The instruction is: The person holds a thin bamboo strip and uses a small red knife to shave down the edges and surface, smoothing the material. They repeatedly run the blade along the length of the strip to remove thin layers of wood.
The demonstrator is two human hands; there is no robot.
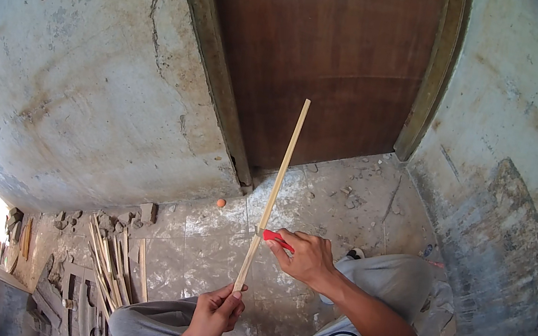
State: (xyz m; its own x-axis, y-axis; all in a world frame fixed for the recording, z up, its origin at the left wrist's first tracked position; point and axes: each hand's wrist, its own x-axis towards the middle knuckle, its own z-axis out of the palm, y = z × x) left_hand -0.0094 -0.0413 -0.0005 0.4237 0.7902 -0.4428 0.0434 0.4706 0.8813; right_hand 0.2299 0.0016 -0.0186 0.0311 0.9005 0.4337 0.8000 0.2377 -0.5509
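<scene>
A long, thin pale strip (280, 170), which looks like bamboo, slants up from my lap toward the brown door. My left hand (216, 314) is closed around its lower part, thumb on top, and the lower end runs on below the hand. In my right hand (305, 258) is a red-handled knife (279, 240), gripped between thumb and fingers. Its short blade lies against the strip around the middle of its length. Part of the knife handle is hidden by my fingers.
A bundle of similar strips (110, 262) leans at lower left, beside a grey slotted piece (82, 303). Rubble (148, 212) lies along the left wall, and a small orange ball (221, 203) rests on the dusty floor (203, 235). The door (320, 57) stands ahead.
</scene>
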